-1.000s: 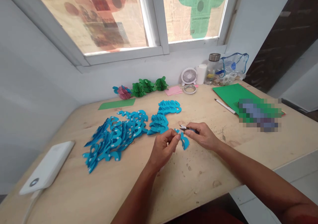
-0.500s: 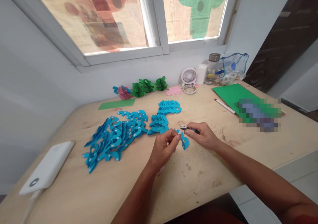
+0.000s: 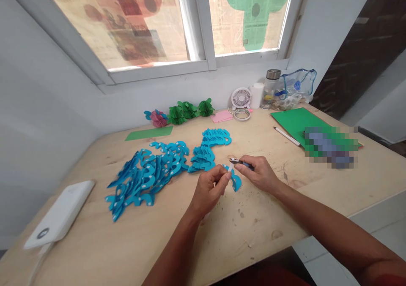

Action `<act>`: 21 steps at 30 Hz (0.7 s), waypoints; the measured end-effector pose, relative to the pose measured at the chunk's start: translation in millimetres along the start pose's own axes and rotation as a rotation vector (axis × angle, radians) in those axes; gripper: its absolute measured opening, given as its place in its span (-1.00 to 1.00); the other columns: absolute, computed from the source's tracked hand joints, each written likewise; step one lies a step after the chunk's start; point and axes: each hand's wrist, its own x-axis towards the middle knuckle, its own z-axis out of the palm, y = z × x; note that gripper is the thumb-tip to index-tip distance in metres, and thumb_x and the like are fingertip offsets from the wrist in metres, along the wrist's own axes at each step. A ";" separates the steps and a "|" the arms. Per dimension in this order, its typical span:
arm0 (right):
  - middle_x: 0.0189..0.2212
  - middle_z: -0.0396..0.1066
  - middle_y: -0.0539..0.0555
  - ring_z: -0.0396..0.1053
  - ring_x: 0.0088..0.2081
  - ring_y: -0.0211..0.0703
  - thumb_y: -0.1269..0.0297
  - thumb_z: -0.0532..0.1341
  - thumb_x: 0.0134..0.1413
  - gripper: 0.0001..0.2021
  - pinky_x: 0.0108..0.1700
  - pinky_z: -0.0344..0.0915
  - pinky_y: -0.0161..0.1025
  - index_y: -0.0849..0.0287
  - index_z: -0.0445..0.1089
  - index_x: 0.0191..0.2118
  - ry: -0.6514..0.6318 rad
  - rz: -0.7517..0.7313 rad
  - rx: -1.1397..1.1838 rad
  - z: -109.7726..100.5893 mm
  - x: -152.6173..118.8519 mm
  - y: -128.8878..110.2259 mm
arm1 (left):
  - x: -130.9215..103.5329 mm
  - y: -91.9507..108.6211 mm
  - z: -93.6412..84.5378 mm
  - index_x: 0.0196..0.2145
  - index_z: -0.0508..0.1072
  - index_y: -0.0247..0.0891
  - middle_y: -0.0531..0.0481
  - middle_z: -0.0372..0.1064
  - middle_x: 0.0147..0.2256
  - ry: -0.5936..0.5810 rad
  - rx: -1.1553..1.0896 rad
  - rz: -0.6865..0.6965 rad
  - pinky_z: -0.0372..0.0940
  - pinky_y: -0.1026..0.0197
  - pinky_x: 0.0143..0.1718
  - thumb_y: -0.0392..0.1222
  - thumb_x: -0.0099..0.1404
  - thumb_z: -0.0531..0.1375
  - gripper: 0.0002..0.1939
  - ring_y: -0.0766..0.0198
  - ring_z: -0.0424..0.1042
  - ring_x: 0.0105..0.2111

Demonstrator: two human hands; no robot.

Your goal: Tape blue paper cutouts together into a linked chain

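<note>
While my left hand (image 3: pixel 211 189) pinches one white strip (image 3: pixel 230 167), my right hand (image 3: pixel 260 172) is wrapped around one small black-tipped hand tool (image 3: pixel 241 163), whose tips meet the top of the strip. I can't tell if it is scissors or pliers. One blue paper curve (image 3: pixel 235 182) with white squares sits right by my left fingers, and I can't tell if they hold it too.

I count three blue paper groups: one big messy pile (image 3: pixel 149 174), with too many bits to count, and two small bunches (image 3: pixel 202 158) (image 3: pixel 216 137) behind my hands. At the back are four puffy paper shapes, three green ones (image 3: pixel 187 110) and one pink one (image 3: pixel 158 118) with blue bits. I also see one fan (image 3: pixel 241 97), one bottle (image 3: pixel 271 89), one tape roll (image 3: pixel 242 115) and one pencil (image 3: pixel 287 136).

The white power bank (image 3: pixel 60 214) is near the left edge of the wooden table (image 3: pixel 253 231). The green sheets (image 3: pixel 294 123) are by the back right edge, with a blurry patch on top. My arms cross the near edge. There is bare wood to move over between the power bank and the pile, and also in front of the green sheets.

Half a second ago less of the strip showed; now it sticks up longer from my left fingers to the tool
</note>
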 end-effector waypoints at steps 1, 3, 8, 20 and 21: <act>-0.65 0.17 -0.09 0.04 -0.58 -0.39 0.07 0.10 0.09 -0.68 -0.52 -0.05 -0.38 0.24 0.37 -0.46 0.006 0.000 -0.006 0.2 -0.2 0.0 | 0.0 -0.3 0.1 -0.59 0.21 -0.26 0.16 0.12 -0.71 0.000 0.001 -0.001 0.05 0.37 -0.63 -0.07 0.23 0.09 -0.70 0.46 0.10 -0.69; -0.66 0.17 -0.09 0.03 -0.59 -0.39 0.07 0.10 0.10 -0.67 -0.52 -0.06 -0.38 0.24 0.39 -0.45 0.011 0.002 -0.016 0.6 -0.4 0.3 | -0.1 -0.6 0.2 -0.59 0.21 -0.26 0.17 0.12 -0.71 -0.001 0.001 -0.003 0.05 0.37 -0.62 -0.07 0.23 0.09 -0.70 0.46 0.10 -0.69; -0.65 0.18 -0.09 0.04 -0.59 -0.40 0.08 0.09 0.10 -0.68 -0.52 -0.06 -0.38 0.24 0.40 -0.43 0.018 0.002 -0.031 1.3 -0.5 1.1 | 0.0 0.1 0.4 -0.58 0.21 -0.26 0.17 0.12 -0.72 0.001 0.001 -0.010 0.04 0.37 -0.63 -0.08 0.23 0.09 -0.71 0.46 0.09 -0.70; -0.66 0.13 -0.08 0.04 -0.58 -0.36 0.03 0.05 0.11 -0.63 -0.52 -0.06 -0.36 0.23 0.38 -0.44 0.061 0.047 -0.029 -1.4 1.1 3.4 | 0.5 2.5 -0.9 -0.60 0.18 -0.25 0.16 0.11 -0.72 -0.018 0.028 -0.009 0.03 0.37 -0.62 -0.08 0.22 0.08 -0.69 0.46 0.08 -0.69; -0.67 0.11 -0.08 0.04 -0.58 -0.35 0.02 0.04 0.12 -0.63 -0.52 -0.06 -0.36 0.23 0.37 -0.46 0.066 0.060 -0.025 -2.6 1.9 4.3 | 0.5 2.3 -0.7 -0.60 0.18 -0.25 0.16 0.11 -0.72 -0.013 0.026 -0.013 0.03 0.37 -0.62 -0.07 0.22 0.08 -0.69 0.46 0.09 -0.69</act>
